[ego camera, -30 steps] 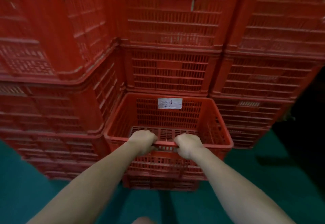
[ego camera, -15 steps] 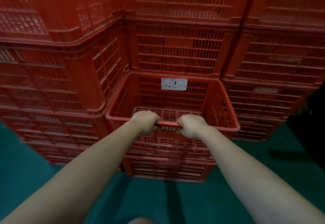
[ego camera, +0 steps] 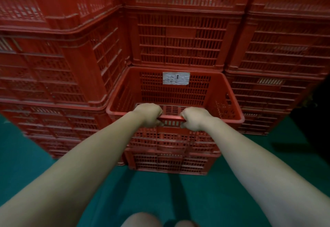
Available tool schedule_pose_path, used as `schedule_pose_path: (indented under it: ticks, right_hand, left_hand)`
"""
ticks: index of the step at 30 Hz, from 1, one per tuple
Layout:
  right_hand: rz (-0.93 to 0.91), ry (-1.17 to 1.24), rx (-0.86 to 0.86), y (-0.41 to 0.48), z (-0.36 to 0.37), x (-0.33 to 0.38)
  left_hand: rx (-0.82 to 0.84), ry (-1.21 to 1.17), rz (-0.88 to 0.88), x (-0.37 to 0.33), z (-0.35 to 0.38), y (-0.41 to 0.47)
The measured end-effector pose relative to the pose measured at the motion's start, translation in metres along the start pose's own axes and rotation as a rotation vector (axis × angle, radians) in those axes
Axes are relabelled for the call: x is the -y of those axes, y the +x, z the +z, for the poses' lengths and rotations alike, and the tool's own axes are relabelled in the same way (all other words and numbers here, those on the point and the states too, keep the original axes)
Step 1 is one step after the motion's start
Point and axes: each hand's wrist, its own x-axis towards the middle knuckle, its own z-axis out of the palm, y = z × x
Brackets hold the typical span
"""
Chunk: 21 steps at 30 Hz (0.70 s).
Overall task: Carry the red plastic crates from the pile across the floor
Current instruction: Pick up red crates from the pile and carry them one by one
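You have your left hand and right hand clamped on the near rim of the open red slotted plastic crate atop the front stack against the pile, so next lift it clear and back away.

crate stacks behind and beside, green floor open nearby

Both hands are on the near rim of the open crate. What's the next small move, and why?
Probably pull the open crate straight back toward the body. Left hand and right hand both grip its near rim, but its far wall sits tucked under the stacked crates behind, with more crates tight on either side.
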Motion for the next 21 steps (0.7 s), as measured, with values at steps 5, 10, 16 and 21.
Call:
schedule_pose_path:
  ticks: [5, 10, 16, 21]
  right_hand:
    - [-0.012, 0.027, -0.020, 0.002, 0.002, -0.001]
    - [0.009, 0.048, -0.029, 0.001, 0.005, 0.001]
    - [0.000, 0.085, -0.185, -0.004, 0.014, -0.001]
    - [-0.026, 0.203, -0.298, -0.008, 0.020, -0.002]
  left_hand:
    - [-0.034, 0.001, 0.012, 0.003, 0.002, -0.002]
    - [-0.051, 0.003, 0.002, 0.002, 0.004, -0.005]
    - [-0.138, -0.045, -0.082, -0.003, 0.009, -0.003]
    - [-0.226, -0.035, -0.059, -0.001, 0.015, -0.006]
